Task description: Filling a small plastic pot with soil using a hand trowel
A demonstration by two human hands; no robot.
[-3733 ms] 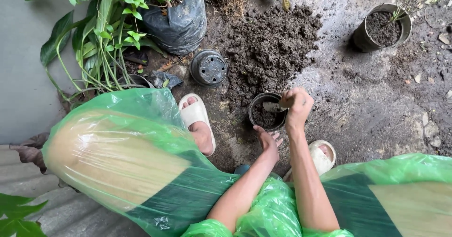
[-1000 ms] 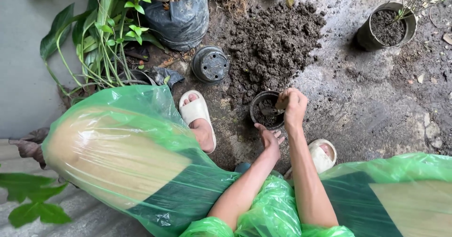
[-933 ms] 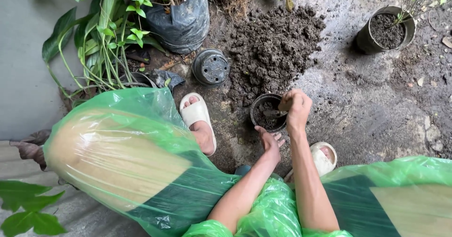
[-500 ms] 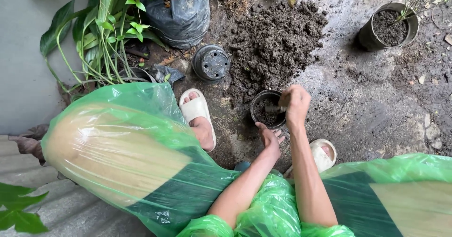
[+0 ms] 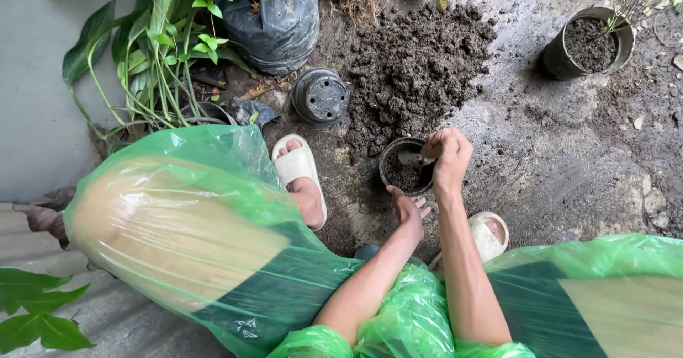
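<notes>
Between the feet, on wet concrete ground (image 5: 569,173): small black plastic pot (image 5: 404,166), upright, partly filled with dark soil. Right hand (image 5: 447,155) above the pot's right rim, clenched around the handle of a small trowel (image 5: 415,159); blade inside the pot, lying flat over the soil. Left hand (image 5: 407,209) at the pot's near rim, fingers spread and loose, touching or just beside the wall; contact not confirmed. Nothing grasped by the left hand.

Change against half a second earlier: trowel blade now more visible and lying flatter inside the pot, right fist turned slightly. Against the earliest picture: same pot, same hand positions, soil level in the pot not visibly different. Judged as repeated working of soil inside the pot, with the pot kept in place throughout.

Surroundings noted:
- Loose soil heap (image 5: 413,66) directly beyond the pot, touching or nearly touching its far rim.
- Upturned black pot (image 5: 320,96) with drainage holes showing, left of the heap.
- Black grow bag (image 5: 274,27) with green foliage, far left.
- Second filled pot (image 5: 587,41) with a thin seedling, far right, well apart.
- Pale slide sandals, left (image 5: 297,167) and right (image 5: 487,233), either side of the work.
- Green translucent rain poncho (image 5: 192,223) over both knees.
</notes>
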